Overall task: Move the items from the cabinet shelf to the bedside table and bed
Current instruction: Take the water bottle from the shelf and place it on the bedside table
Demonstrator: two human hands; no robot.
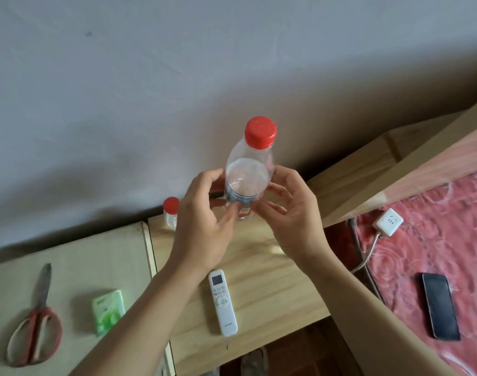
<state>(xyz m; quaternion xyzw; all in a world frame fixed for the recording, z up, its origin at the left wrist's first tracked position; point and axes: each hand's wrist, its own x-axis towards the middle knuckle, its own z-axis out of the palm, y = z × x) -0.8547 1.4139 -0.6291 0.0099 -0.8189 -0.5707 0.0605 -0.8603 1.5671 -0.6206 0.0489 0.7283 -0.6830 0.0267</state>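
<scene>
A clear plastic bottle [249, 172] with a red cap stands upright at the back of the wooden bedside table [261, 270]. My left hand [202, 221] and my right hand [291, 213] hold it from either side, fingers curled round its lower body at the label. A small red-capped jar [171, 211] stands just left of the bottle, partly behind my left hand. A white remote control [223, 302] lies on the table in front. On the red bed cover [435, 240] lie a black phone [440, 305] and a white power adapter [388, 222] with its cable.
To the left, a pale cabinet top [96, 261] carries red-handled scissors [35, 324] and a green tissue packet [108, 310]. A grey wall [150, 90] rises behind. The wooden bed frame [394, 169] runs along the right of the table.
</scene>
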